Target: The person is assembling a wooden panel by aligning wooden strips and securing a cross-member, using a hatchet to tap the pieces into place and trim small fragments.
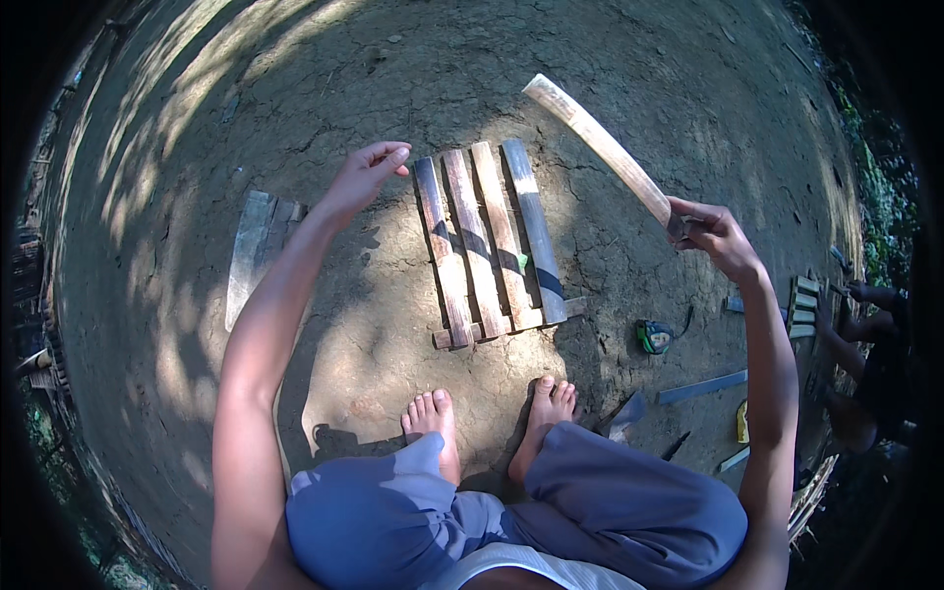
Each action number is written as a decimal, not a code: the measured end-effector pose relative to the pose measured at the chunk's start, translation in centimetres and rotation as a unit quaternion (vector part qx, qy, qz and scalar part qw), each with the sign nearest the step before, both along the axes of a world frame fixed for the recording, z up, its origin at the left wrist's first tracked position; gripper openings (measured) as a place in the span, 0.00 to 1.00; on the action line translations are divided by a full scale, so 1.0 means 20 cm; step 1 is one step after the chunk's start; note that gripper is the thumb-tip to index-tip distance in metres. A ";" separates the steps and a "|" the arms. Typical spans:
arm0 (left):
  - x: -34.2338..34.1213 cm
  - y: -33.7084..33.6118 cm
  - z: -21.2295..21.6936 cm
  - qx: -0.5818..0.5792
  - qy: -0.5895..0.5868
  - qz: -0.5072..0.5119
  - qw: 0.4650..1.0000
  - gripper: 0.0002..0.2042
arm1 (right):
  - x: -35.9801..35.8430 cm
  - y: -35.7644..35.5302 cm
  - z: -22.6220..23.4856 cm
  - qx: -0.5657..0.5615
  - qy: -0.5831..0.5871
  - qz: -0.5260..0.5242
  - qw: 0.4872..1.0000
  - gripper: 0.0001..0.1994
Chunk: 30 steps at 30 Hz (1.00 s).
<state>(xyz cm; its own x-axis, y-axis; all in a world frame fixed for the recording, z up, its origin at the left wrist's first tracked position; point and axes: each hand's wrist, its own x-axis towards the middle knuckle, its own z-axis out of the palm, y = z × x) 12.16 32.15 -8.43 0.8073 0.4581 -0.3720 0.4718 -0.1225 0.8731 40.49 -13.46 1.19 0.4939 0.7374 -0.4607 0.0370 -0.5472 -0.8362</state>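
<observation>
My right hand grips one end of a pale bamboo slat, which it holds up at a slant, the far end pointing up and to the left. Off the frame's upper left corner, my left hand hovers with loosely curled, parted fingers and nothing visible in them. Between the hands, several split-bamboo slats lie side by side with gaps on the ground. Their near ends rest over a crosswise strip. Whether anything fastens them is not visible.
Flat grey boards lie beyond my left forearm. A tape measure, a dark blade-like tool and a long grey strip lie on the right. Farther right, another person crouches by a small slatted frame. My bare feet stand close.
</observation>
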 end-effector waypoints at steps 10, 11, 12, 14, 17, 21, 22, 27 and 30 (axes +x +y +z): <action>-0.15 0.06 -0.62 -0.176 0.040 0.214 0.960 0.22 | 0.19 1.25 -0.68 -0.082 -0.087 0.289 0.950 0.27; -0.13 0.04 -0.65 -0.160 0.031 0.245 0.956 0.18 | 0.20 1.27 -0.73 -0.079 -0.094 0.296 0.947 0.27; -0.12 0.04 -0.66 -0.158 0.034 0.262 0.951 0.16 | 0.21 1.30 -0.77 -0.083 -0.107 0.274 0.952 0.26; -0.11 0.05 -0.69 -0.155 0.043 0.292 0.943 0.14 | 0.22 1.32 -0.86 -0.095 -0.131 0.228 0.960 0.25; -0.01 0.02 -0.67 -0.155 0.071 0.280 0.945 0.11 | 0.31 1.21 -0.97 -0.023 -0.170 0.144 0.975 0.22; -0.05 0.07 -0.69 -0.141 0.066 0.256 0.954 0.10 | 0.25 1.22 -1.00 0.014 -0.132 0.061 0.989 0.23; -0.04 0.07 -0.69 -0.138 0.070 0.254 0.955 0.10 | 0.26 1.20 -1.01 0.031 -0.122 0.046 0.991 0.23; -0.09 0.08 -0.59 -0.142 0.068 0.218 0.963 0.10 | 0.21 1.14 -0.96 0.037 -0.107 0.040 0.993 0.19; -0.23 -0.05 -0.53 -0.151 0.059 0.170 0.972 0.09 | 0.04 0.93 -0.82 -0.012 -0.087 0.046 0.995 0.17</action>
